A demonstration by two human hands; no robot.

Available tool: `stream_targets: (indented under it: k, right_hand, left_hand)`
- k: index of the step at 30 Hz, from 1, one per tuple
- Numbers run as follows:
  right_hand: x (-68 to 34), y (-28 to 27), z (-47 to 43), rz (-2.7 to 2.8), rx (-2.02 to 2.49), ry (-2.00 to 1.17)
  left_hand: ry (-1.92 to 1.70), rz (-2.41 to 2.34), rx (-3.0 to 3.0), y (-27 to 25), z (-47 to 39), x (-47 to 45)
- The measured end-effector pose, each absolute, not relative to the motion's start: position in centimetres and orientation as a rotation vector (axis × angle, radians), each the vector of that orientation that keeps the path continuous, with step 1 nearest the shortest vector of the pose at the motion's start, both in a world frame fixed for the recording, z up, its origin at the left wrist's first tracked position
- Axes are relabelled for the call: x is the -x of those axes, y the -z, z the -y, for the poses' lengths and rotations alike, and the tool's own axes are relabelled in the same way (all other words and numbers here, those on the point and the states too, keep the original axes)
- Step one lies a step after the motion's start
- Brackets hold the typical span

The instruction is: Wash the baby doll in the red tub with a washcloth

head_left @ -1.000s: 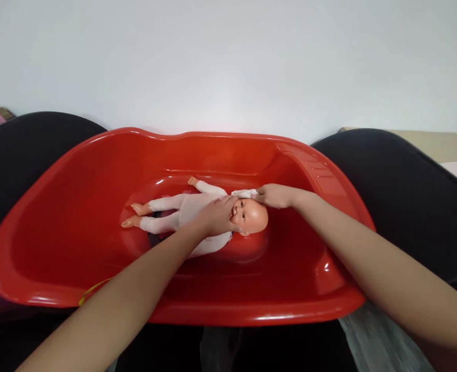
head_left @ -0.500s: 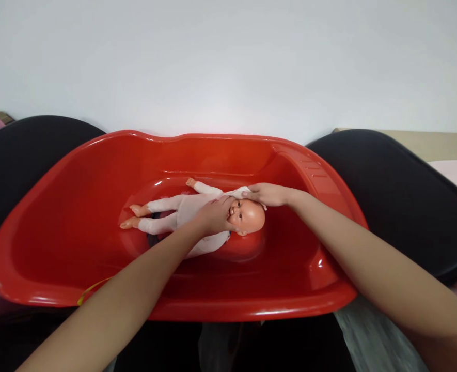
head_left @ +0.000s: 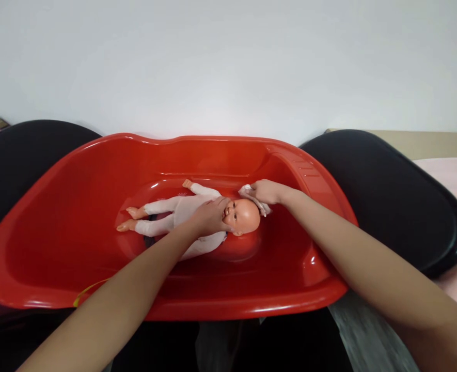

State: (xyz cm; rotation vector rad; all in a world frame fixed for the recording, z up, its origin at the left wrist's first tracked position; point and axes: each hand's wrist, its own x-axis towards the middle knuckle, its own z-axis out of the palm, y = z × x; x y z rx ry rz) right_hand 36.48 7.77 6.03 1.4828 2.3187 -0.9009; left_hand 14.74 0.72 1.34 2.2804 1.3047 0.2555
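Between the two hands, in the hollow of the red tub [head_left: 58, 217], lies the baby doll [head_left: 189, 212], and both hands are on it. The left hand [head_left: 208, 216] rests flat and open over the doll's chest and chin, pinning it rather than gripping it. The right hand [head_left: 265, 191] is closed on a small white cloth [head_left: 257, 202], pressed against the top of the doll's bald head [head_left: 246, 216]. The doll's long axis runs crosswise to the person: head toward the right hand, legs and bare feet stretched out beyond the left hand, one arm raised toward the far wall of the tub. The head is thus nearer the right hand, the trunk under the left. Outward from the hands, the tub sits between two black cushioned shapes [head_left: 387, 191], with a pale wall behind and a pink cover at the far right edge. Compared with half a second ago, the right hand has slid from the doll's brow toward the crown, so more of the cloth shows bunched behind the head, and the face is more exposed; the left hand keeps its place on the chest.
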Motion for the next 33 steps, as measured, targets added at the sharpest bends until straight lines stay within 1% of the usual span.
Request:
stream_targets:
  k: [3, 6, 11, 15, 17, 19, 23, 27, 29, 33]
  right_hand:
    - [-36.3, -6.4, -7.4, -2.41, -1.536, 1.017]
    - [-36.2, -6.6, -7.2, -2.478, -1.486, 1.132]
    - [-36.1, -6.7, -7.0, -2.469, -1.353, 1.116]
    - [-36.0, -6.7, -6.6, -2.263, -1.205, 1.42]
    - [-36.0, -6.8, -6.5, -2.152, -1.129, 1.519]
    - [-36.0, -6.8, -6.5, -2.177, -1.149, 1.504]
    - [-36.0, -6.8, -7.0, -2.52, -1.418, 1.32]
    - [-35.9, -6.7, -7.2, -2.547, -1.399, 1.237]
    - [-35.8, -6.7, -7.0, -2.483, -1.373, 1.264]
    - [-35.6, -6.6, -6.4, -2.207, -1.245, 1.538]
  left_hand:
    - [-0.266, -1.305, -2.248, -1.3, -0.8, -14.7]
    - [-0.296, -1.306, -2.198, -1.4, -0.7, -14.7]
    - [-0.275, -1.272, -2.259, -1.6, -0.8, -14.6]
    - [-0.256, -1.263, -2.275, -1.2, -1.0, -14.4]
    - [-0.263, -1.26, -2.274, -0.9, -1.1, -14.4]
    - [-0.274, -1.266, -2.272, -0.6, -1.2, -14.3]
    - [-0.264, -1.269, -2.253, -0.6, -1.3, -14.4]
    - [-0.26, -1.262, -2.244, -0.7, -1.3, -14.6]
    - [-0.255, -1.269, -2.249, -0.6, -1.4, -14.5]
    - [-0.235, -1.313, -2.234, -0.2, -1.6, -14.4]
